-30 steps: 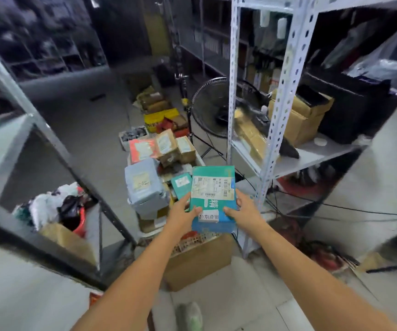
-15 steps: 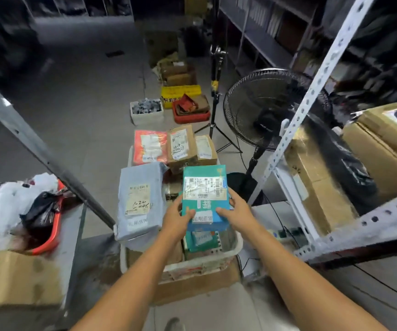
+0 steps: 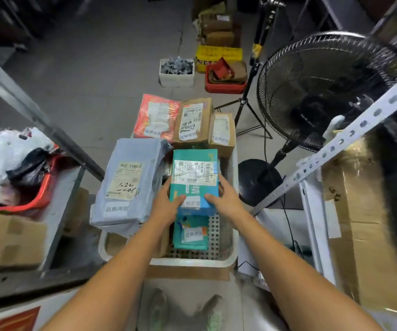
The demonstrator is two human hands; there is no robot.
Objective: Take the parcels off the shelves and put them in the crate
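A teal box parcel (image 3: pixel 193 163) with a white shipping label is held over the white perforated crate (image 3: pixel 219 258). My left hand (image 3: pixel 167 205) grips its near left corner and my right hand (image 3: pixel 226 199) grips its near right corner, thumbs on top. In the crate lie a grey bag parcel (image 3: pixel 130 182), a smaller teal parcel (image 3: pixel 191 235), a red parcel (image 3: pixel 155 115) and two brown cardboard parcels (image 3: pixel 196 120). The crate sits on a cardboard box on the floor between two shelf units.
A black standing fan (image 3: pixel 321 91) and a tripod stand are right of the crate. The white metal shelf post (image 3: pixel 350 137) and big cardboard boxes (image 3: pixel 364 211) are at right. The left shelf holds a red basket (image 3: pixel 34 194) with bags. Bins stand farther down the aisle.
The view has swung down over the crate. Both hands carried the teal parcel forward and lower, so it now hangs just above the parcels in the crate.
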